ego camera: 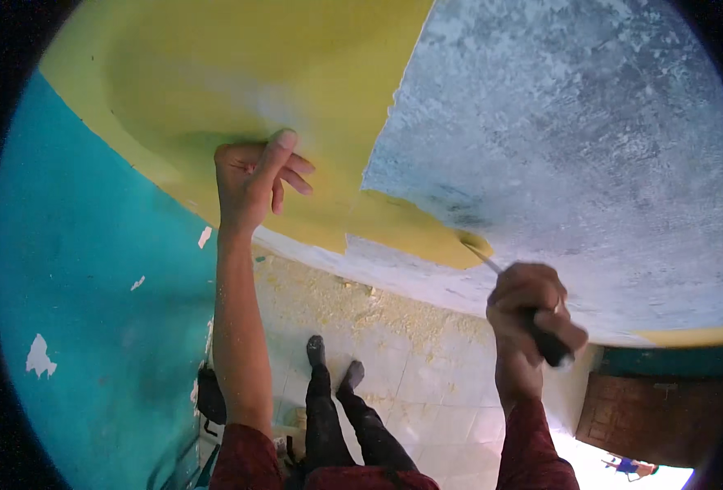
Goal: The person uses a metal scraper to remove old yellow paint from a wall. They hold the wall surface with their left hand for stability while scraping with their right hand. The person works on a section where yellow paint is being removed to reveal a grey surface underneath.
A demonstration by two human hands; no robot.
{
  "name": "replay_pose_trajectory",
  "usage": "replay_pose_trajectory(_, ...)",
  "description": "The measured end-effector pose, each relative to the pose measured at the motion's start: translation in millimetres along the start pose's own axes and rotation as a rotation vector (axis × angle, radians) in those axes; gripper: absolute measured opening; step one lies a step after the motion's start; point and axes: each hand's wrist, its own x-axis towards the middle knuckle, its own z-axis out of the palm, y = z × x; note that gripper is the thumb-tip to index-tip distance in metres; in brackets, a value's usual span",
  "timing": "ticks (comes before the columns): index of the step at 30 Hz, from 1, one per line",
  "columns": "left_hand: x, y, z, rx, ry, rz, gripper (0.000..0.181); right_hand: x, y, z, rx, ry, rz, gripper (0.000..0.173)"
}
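Observation:
My right hand (pixel 526 303) grips the dark handle of a hand scraper (pixel 483 255), its thin metal blade seen nearly edge-on. The blade's tip meets a leftover patch of yellow paint (pixel 410 225) low on the wall. Above and right of that patch lies bare, mottled grey wall (pixel 557 135). On the left, a large area of yellow paint (pixel 312 67) still covers the wall, with a ragged edge against the grey. My left hand (pixel 257 180) holds nothing; it is beside this yellow area with fingers apart and bent. Whether it touches the wall I cannot tell.
A teal wall (pixel 104 245) with chipped spots adjoins at left. Yellow flakes (pixel 337 300) litter the tiled floor (pixel 453 422) along the wall's foot, near my feet. A black bag-like object (pixel 211 395) stands at lower left. A brown wooden door (pixel 655 416) and bright opening are at lower right.

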Motion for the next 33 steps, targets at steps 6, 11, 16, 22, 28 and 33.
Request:
replay_pose_trajectory(6,4.7,0.0,2.5,-0.044,-0.006,-0.02,0.042,9.6,15.1,16.9,-0.046,-0.009,-0.702,0.021)
replay_pose_trajectory(11,2.1,-3.0,-1.6,-0.034,-0.045,0.015,0.043,11.3,20.4,7.1,0.158,-0.01,-0.855,0.014)
replay_pose_trajectory(16,3.2,-4.8,-3.0,-0.032,-0.053,0.017,0.043,27.3,31.5,19.5,0.172,0.011,-0.952,0.013)
replay_pose_trajectory(22,2.4,-2.0,-1.2,-0.024,-0.035,0.017,0.043,14.7,30.8,10.1,0.058,-0.042,-0.741,0.015)
replay_pose_trajectory(28,1.3,-3.2,0.2,-0.01,-0.019,0.023,0.043,19.9,38.6,18.6,0.217,0.056,-0.905,0.031)
replay_pose_trajectory(33,2.8,-5.5,0.0,-0.021,-0.057,0.042,0.044,5.3,28.3,-3.9,0.403,0.032,-0.516,0.031)
